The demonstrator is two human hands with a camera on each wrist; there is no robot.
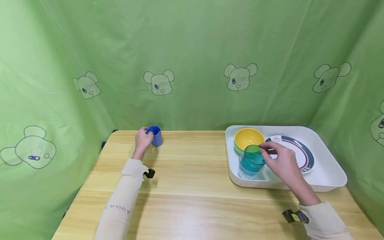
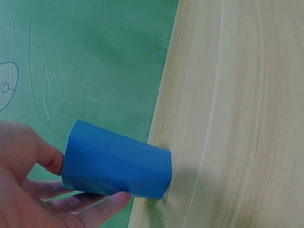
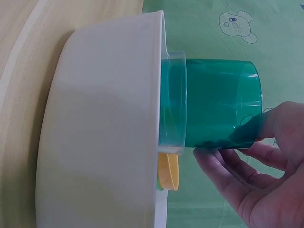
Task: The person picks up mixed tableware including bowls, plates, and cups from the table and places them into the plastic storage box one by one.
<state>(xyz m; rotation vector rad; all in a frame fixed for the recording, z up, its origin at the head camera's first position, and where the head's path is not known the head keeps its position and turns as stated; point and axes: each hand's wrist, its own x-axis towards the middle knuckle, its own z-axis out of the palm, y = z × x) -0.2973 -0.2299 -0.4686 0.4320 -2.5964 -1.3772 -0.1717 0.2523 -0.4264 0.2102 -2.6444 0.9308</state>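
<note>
Near the table's back edge, my left hand (image 1: 143, 138) pinches the rim of a blue faceted cup (image 1: 157, 138), thumb at its mouth and fingers along its side. The left wrist view shows this blue cup (image 2: 116, 161) with its base at the wood. On the right, my right hand (image 1: 280, 160) pinches the rim of a teal see-through cup (image 1: 253, 160). In the right wrist view the teal cup (image 3: 218, 102) sits partly inside a clear cup (image 3: 178, 102), which stands within a white tray (image 1: 327, 173).
Inside the tray, a yellow bowl (image 1: 249, 138) is stacked on a green bowl (image 1: 237, 148). Beside them lies a white plate with a dark patterned rim (image 1: 307, 155). The wooden table (image 1: 186, 186) spans between the hands, and a green curtain (image 1: 198, 106) hangs behind it.
</note>
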